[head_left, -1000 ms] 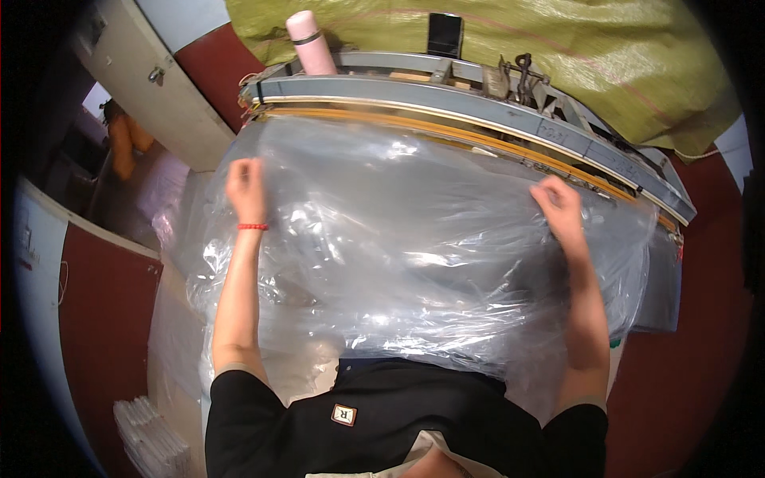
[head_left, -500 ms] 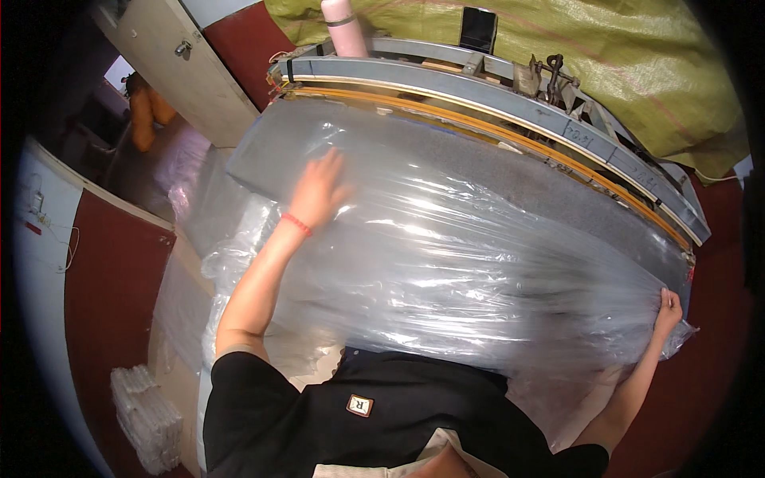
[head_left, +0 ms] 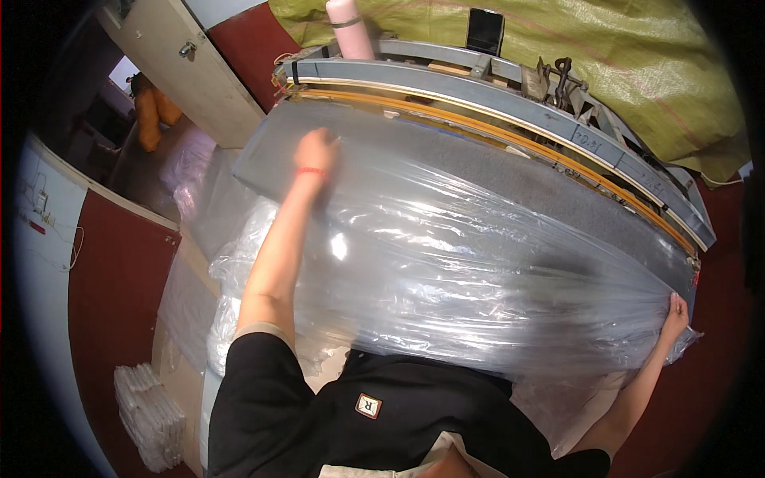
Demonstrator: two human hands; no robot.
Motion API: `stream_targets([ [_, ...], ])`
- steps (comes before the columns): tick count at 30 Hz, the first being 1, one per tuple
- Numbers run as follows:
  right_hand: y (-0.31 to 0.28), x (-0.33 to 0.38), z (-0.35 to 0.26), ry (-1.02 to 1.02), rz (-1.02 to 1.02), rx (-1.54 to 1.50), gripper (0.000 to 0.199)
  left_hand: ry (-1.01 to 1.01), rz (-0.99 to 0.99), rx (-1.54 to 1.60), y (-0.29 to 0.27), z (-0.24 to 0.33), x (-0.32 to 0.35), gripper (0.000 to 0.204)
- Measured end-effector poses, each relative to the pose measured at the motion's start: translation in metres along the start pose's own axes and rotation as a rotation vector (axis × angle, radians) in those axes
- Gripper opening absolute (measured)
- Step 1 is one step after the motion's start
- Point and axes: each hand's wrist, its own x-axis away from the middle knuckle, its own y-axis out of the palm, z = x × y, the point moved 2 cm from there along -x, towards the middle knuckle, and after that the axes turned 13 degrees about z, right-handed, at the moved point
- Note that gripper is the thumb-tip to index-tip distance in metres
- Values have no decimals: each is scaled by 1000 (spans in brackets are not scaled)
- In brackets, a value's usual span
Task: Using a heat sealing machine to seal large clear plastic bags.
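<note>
A wide sheet of clear plastic film (head_left: 446, 263) stretches over a grey padded work surface (head_left: 510, 171) in front of me. At its right end my right hand (head_left: 676, 317) pinches the film's edge, pulling long creases toward that corner. My left hand (head_left: 315, 151), with a red beaded bracelet at the wrist, is over the far left part of the film. Motion blurs its fingers, which look drawn in; whether they grip the film cannot be seen.
Behind the surface runs a long metal frame (head_left: 446, 88) with an orange strip (head_left: 414, 105). A pink bottle (head_left: 351, 32), a dark phone (head_left: 484, 32) and a metal clamp (head_left: 562, 80) are at the back. Bunched film (head_left: 243, 239) lies left; stacked clear bags (head_left: 150, 414) sit lower left.
My left hand has moved a little farther away over the film, and its spread fingers now look drawn in. My right hand keeps its pinch at the right corner.
</note>
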Motion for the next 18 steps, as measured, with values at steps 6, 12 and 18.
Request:
stream_targets([
  [6, 34, -22, -1, -63, 108, 37, 27, 29, 162, 99, 18, -6, 8, 21],
  [12, 106, -59, 6, 21, 318, -23, 30, -147, 497, 469, 80, -8, -51, 18],
  [18, 144, -68, -19, 69, 409, -132, 27, -271, 380, 505, 127, -21, -96, 23],
])
